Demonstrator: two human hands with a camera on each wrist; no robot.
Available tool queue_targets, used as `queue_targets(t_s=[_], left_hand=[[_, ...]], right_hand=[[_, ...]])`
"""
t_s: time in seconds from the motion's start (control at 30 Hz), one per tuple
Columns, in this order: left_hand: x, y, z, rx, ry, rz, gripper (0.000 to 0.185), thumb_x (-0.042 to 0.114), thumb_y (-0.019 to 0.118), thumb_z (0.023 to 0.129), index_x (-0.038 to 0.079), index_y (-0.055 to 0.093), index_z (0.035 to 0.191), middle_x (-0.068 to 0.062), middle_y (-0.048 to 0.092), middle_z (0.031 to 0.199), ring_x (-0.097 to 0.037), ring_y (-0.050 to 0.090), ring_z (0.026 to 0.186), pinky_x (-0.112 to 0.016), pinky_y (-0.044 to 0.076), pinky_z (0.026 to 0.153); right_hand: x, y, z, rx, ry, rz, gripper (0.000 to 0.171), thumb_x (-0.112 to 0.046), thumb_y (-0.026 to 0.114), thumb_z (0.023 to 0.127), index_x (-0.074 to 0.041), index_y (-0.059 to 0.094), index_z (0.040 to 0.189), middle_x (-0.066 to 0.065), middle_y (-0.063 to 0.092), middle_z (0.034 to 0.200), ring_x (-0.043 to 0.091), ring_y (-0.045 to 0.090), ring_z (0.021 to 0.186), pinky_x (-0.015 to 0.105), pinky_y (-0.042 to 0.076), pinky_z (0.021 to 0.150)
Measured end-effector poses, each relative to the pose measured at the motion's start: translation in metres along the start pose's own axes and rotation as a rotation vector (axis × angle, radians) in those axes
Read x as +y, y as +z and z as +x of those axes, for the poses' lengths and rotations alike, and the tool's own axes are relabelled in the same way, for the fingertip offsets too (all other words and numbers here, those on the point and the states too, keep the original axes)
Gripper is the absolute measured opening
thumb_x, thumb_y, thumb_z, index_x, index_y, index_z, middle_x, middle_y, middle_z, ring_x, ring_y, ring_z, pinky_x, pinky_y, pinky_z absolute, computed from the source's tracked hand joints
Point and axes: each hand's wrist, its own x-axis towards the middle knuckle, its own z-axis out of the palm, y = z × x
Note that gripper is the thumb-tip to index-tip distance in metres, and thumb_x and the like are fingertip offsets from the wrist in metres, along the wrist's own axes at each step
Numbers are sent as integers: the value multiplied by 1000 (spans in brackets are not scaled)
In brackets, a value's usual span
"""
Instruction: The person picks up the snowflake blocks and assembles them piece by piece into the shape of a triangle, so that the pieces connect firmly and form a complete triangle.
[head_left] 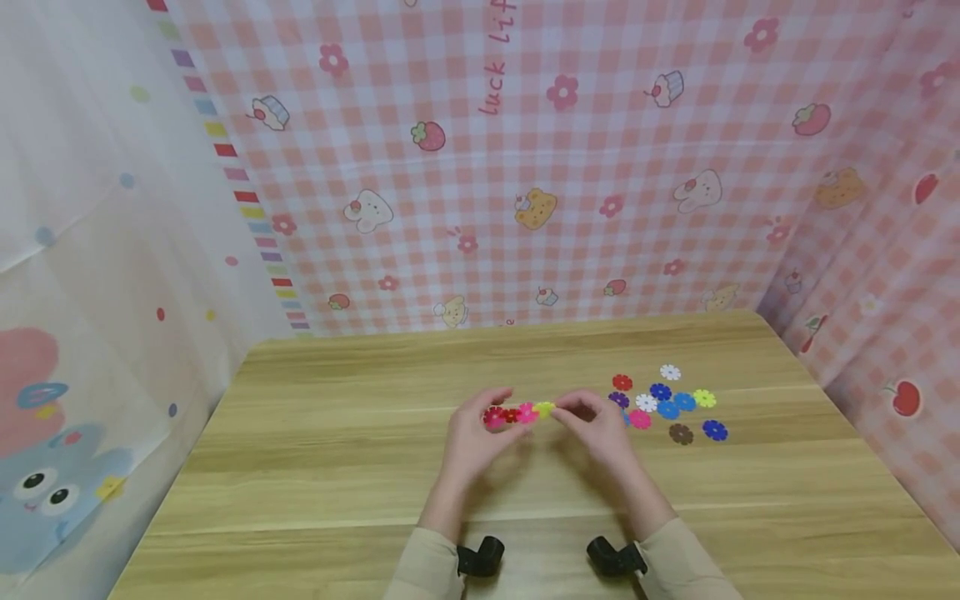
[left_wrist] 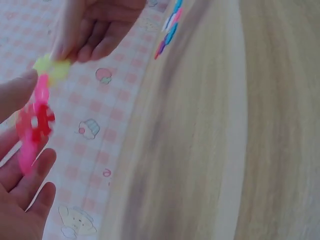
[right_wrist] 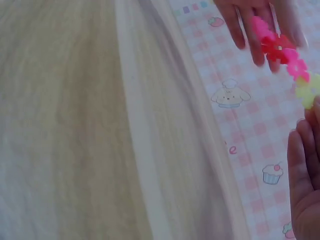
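Note:
A short chain of interlocking plastic snowflake discs is held above the table between both hands. From its left end it runs pink [left_wrist: 27, 156], red [right_wrist: 276, 48], pink [head_left: 527, 412] and yellow [head_left: 545, 409]. My left hand [head_left: 474, 439] grips the chain, thumb in front and fingers behind. At the other end, my right hand [head_left: 606, 431] pinches the edge of the yellow disc between thumb and fingertips. The discs stand at differing angles, slotted into one another. Blur in the left wrist view hides how the yellow disc's slots sit.
Several loose discs lie right of the right hand, among them a red disc [head_left: 622, 382], a brown disc [head_left: 681, 434], a dark blue disc [head_left: 715, 430] and a white disc [head_left: 670, 372]. The wooden table [head_left: 315, 467] ends at a checked curtain [head_left: 465, 183] behind.

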Motion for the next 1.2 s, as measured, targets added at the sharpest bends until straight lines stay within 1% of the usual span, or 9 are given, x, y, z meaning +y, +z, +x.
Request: queue_targets(t_s=[0.13,0.2,0.3,0.47,0.63,0.77,0.87,1.03,1.2], left_hand=[[0,-4,0,62,-80,-59,66,19,89,73,8,61,132,-8,67,121,-28,58,117,-51,40,106],[-2,-2,0,70,-99,-99,60,18,89,74,8,63,127,-10,68,116,-28,59,115,-52,41,104],[-4,4,0,71,-77,-200,47,13,87,75,3,66,116,-14,69,110,-30,63,108,-54,45,100],[-2,13,2,109,-59,-367,42,4,83,77,0,66,115,-13,71,105,-28,66,98,-44,53,91],[2,17,3,183,-98,-434,36,-4,81,76,-3,66,109,-13,70,98,-20,66,88,-30,57,81],[1,17,2,200,-98,-466,34,-9,79,75,-8,65,106,-15,69,94,-16,66,85,-27,57,78],[1,15,1,195,-105,-479,34,-11,78,75,-8,65,106,-14,69,94,-15,65,84,-27,56,78],[-2,11,-1,194,-117,-476,34,-12,77,75,-9,65,106,-14,69,93,-15,65,83,-26,56,77],[-6,8,-1,192,-132,-482,34,-13,77,75,-10,64,107,-14,69,92,-14,64,82,-25,56,76]], right_hand=[[-1,-3,1,28,58,80,16,-12,74,90,0,69,100,9,70,96,17,65,88,26,53,83],[-3,-3,1,23,75,120,20,-14,74,90,1,68,102,10,70,96,16,66,88,26,53,84],[-7,2,1,-1,79,169,22,-14,74,90,3,67,102,11,71,96,15,67,87,27,54,84],[-12,14,0,-36,54,187,18,-11,73,90,4,68,99,11,71,91,15,68,83,28,56,80],[-12,19,-1,-41,66,179,16,-11,75,89,2,70,97,9,71,90,17,67,83,29,56,79],[-8,14,-1,-55,58,116,19,-15,76,88,-1,72,99,8,72,94,19,66,88,30,54,82],[0,1,3,-49,40,19,20,-16,75,89,-3,73,103,8,72,98,19,65,91,29,53,82],[18,-37,13,-29,27,-208,22,-13,72,91,-2,72,110,10,71,103,21,64,92,27,52,79],[30,-80,16,-23,42,-289,28,-13,71,93,2,68,116,17,69,108,27,63,97,26,51,78]])
